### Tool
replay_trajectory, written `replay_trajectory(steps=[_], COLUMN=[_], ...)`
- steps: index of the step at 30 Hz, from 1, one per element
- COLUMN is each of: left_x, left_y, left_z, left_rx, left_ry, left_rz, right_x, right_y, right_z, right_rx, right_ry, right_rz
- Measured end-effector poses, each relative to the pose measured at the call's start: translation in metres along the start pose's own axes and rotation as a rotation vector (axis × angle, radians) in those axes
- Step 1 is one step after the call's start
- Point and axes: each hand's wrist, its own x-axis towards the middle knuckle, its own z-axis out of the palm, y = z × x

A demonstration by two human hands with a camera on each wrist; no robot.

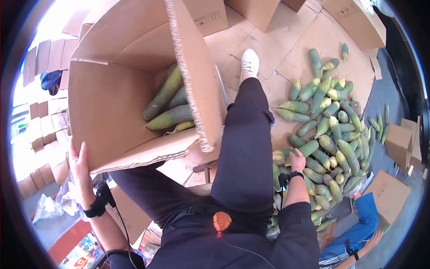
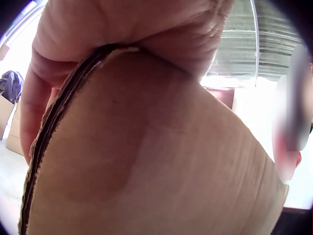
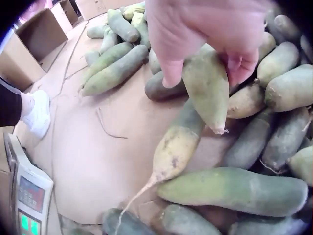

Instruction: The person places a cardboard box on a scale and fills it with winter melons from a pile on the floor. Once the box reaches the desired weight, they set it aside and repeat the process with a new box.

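Observation:
In the head view, an open cardboard box [image 1: 103,107] with several green radishes [image 1: 166,95] inside stands at the upper left. My left hand [image 1: 82,172] grips its near left edge; the left wrist view shows that hand [image 2: 132,24] over the cardboard flap [image 2: 146,147]. At the right, my right hand [image 1: 297,162] is on a green radish [image 1: 309,148] at the pile's near side. The right wrist view shows thumb and fingers of this hand [image 3: 205,29] pinching a radish [image 3: 208,85], its tip pointing down, above other radishes.
A large radish pile [image 1: 349,148] lies on flattened cardboard [image 1: 268,49]. A scale with a lit display [image 3: 30,196] is at the lower left of the right wrist view. Another person's blue sleeve [image 1: 365,219] is at lower right. Cardboard boxes [image 1: 398,141] stand around.

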Motion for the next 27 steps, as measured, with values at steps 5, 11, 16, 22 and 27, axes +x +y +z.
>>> replay_trajectory(steps=[5, 11, 16, 22, 27], left_x=[0.008, -0.018, -0.011, -0.005, -0.001], left_y=[-0.006, 0.052, 0.02, 0.011, 0.006], left_z=[-0.008, 0.015, 0.007, 0.006, 0.005], left_rx=[0.389, 0.781, 0.411, 0.191, 0.167], left_ry=[0.136, 0.15, 0.106, 0.019, 0.013], left_rz=[0.213, 0.026, 0.169, 0.217, 0.221], right_x=[-0.023, -0.125, -0.206, -0.311, -0.334], right_y=[-0.017, -0.122, -0.212, -0.357, -0.433], right_z=[-0.016, -0.146, -0.249, -0.292, -0.258], right_rx=[0.409, 1.09, 1.087, 0.645, 0.07], right_ry=[0.243, -0.255, -0.549, -0.732, -0.689], right_rz=[-0.203, -0.279, -0.794, -1.255, -1.326])
